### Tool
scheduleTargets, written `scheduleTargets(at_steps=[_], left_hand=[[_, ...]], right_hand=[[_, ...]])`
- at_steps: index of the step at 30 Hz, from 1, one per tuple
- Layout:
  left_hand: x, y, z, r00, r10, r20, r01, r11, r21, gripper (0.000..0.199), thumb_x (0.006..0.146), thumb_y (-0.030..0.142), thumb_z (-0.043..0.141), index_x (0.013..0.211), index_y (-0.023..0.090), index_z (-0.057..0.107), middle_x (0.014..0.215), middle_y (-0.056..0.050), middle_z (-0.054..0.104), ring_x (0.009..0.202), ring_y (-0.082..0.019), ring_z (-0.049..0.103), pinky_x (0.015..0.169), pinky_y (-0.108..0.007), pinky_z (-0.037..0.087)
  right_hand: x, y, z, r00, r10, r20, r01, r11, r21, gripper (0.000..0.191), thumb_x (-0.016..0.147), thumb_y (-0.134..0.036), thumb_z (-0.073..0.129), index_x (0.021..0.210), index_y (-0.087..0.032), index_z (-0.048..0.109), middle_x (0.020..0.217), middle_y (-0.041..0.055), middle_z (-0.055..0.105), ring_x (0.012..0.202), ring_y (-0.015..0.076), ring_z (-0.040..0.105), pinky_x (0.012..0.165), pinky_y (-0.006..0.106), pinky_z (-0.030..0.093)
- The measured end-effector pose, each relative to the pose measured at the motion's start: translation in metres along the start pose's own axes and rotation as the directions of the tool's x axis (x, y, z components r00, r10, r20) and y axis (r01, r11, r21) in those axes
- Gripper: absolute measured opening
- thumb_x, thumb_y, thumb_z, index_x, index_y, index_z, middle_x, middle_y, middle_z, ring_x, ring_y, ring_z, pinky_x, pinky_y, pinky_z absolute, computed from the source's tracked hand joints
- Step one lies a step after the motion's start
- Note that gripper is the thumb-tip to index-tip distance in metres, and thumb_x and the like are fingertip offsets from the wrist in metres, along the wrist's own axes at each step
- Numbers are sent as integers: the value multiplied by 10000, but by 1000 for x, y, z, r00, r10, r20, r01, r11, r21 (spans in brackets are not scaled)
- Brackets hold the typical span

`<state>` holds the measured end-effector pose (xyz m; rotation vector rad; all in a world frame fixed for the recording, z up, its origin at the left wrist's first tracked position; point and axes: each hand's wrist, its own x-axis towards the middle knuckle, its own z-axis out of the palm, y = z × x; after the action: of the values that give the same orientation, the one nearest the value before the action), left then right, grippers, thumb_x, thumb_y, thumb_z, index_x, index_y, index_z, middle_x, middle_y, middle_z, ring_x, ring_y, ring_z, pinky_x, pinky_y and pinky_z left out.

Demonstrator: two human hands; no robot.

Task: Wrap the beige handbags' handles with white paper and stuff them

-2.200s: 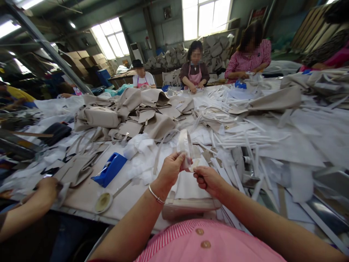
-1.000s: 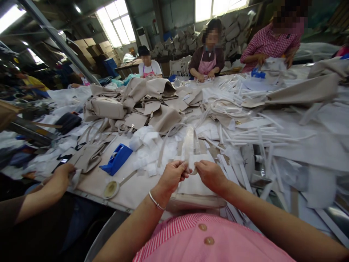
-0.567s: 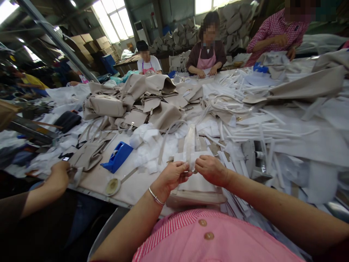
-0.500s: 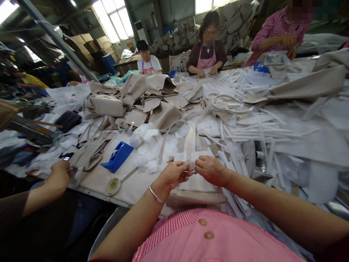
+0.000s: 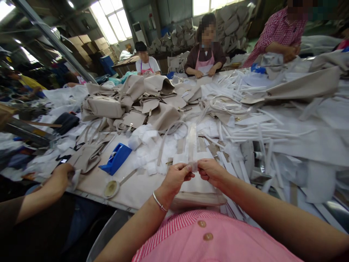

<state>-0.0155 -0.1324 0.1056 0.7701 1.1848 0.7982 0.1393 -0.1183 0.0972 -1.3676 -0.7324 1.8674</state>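
Close in front of my body lies a beige bag [image 5: 197, 199], its near side showing, with white wrapping [image 5: 195, 187] over its top. A strap wrapped in thin white material [image 5: 192, 140] runs from my fingertips away across the table. My left hand [image 5: 177, 177] pinches the near end of this wrapped strap between thumb and fingers. Right beside it, my right hand [image 5: 212, 171] has its fingers curled closed on the same end. The knuckles hide exactly how the end is gripped. Below the hands is my pink apron [image 5: 218, 240].
Left of my hands are a blue tape dispenser [image 5: 116, 158], a tape roll [image 5: 111, 189] and white padding [image 5: 145, 140]. Beige bags [image 5: 160, 112] are heaped beyond; white strips [image 5: 261, 133] lie right. A co-worker's hand [image 5: 61, 174] is at the left edge; other people work opposite.
My hands have closed tighter around the strap's near end, the right fingers now curled in more. The co-worker's hand at left has shifted slightly. The view has moved a little.
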Motion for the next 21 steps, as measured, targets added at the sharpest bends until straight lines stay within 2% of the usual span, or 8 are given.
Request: scheduleTargets(at_steps=[2, 4, 7, 9, 12, 16, 19, 21], left_hand=[[0, -2, 0, 1000, -7, -19, 8, 1000, 8, 433, 632, 467, 825, 825, 102, 696, 766, -67, 693, 670, -124, 648, 568, -198, 451], [1, -3, -2, 999, -34, -43, 34, 999, -10, 416, 634, 452, 825, 838, 114, 692, 808, -73, 701, 711, -133, 657, 557, -192, 442], [2, -4, -4, 996, -61, -65, 59, 998, -39, 387, 632, 411, 831, 839, 124, 673, 817, -70, 701, 744, -149, 667, 563, -198, 458], [3, -5, -4, 996, -51, -77, 47, 998, -50, 364, 626, 384, 835, 805, 128, 648, 785, -63, 696, 745, -158, 669, 571, -209, 474], [3, -9, -3, 996, -16, -86, 9, 997, -73, 354, 623, 363, 835, 792, 138, 620, 779, -59, 695, 752, -167, 666, 586, -228, 494], [3, -14, -3, 998, 35, -57, -39, 997, -72, 326, 665, 370, 796, 841, 136, 653, 801, -52, 681, 736, -146, 633, 617, -243, 496], [4, -16, -4, 988, 144, -60, -138, 985, 103, 219, 735, 341, 729, 784, 133, 680, 733, -30, 637, 665, -122, 577, 597, -243, 462], [3, -17, -4, 945, 319, -68, -283, 907, 311, 152, 764, 294, 697, 733, 146, 693, 711, -20, 609, 664, -123, 552, 619, -255, 445]], right_hand=[[2, 3, 0, 998, -43, -49, 41, 998, -37, 159, 597, -291, 632, 558, -185, 520, 461, -68, 398, 404, 53, 239, 409, 231, 138], [2, 5, -3, 975, -202, -90, 180, 961, -210, 133, 621, -290, 631, 582, -167, 594, 483, -39, 471, 446, 75, 335, 432, 232, 226], [1, 8, -6, 885, -464, -32, 400, 795, -456, 153, 691, -293, 622, 618, -165, 664, 557, -9, 575, 556, 116, 467, 513, 239, 335], [1, 9, -7, 852, -523, 24, 459, 724, -514, 184, 741, -295, 600, 629, -172, 678, 559, -12, 585, 571, 124, 491, 529, 240, 351], [-1, 10, -6, 855, -512, 82, 481, 722, -497, 233, 799, -298, 565, 645, -174, 687, 560, -13, 594, 545, 117, 498, 531, 238, 368], [-5, 10, -9, 868, -463, 176, 495, 791, -360, 255, 826, -343, 575, 669, -173, 683, 580, -11, 589, 551, 107, 491, 540, 233, 378], [-5, 10, -13, 911, -356, 210, 399, 890, -223, 317, 812, -446, 615, 696, -156, 669, 548, -25, 524, 487, 83, 394, 470, 230, 303], [-3, 11, -14, 947, -266, 179, 296, 941, -167, 358, 760, -496, 676, 683, -147, 651, 516, -40, 479, 447, 67, 326, 432, 231, 232]])
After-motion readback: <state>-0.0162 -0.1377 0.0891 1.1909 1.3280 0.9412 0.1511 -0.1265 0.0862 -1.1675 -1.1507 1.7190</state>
